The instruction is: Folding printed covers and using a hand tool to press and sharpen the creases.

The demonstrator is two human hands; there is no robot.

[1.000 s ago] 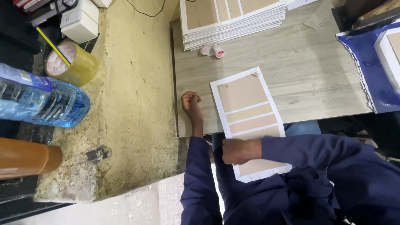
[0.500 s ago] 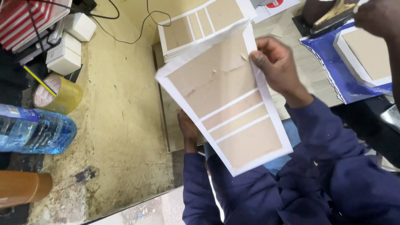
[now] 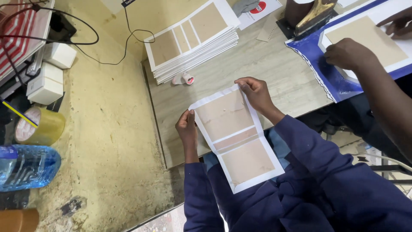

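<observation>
On the far left a blue water bottle lies on its side, and a roll of yellow tape sits just above it. White plug boxes with black wires sit higher up. Next comes the wooden bench. A stack of flat cards rests at its back, with a small pink and white thing just beside it. The left hand pinches the left edge of a white and brown card sheet. The sheet lies partly on the bench and hangs over the person's lap. The right hand pinches its top right edge. On the far right, another person's hand rests on a card over a blue sheet.
</observation>
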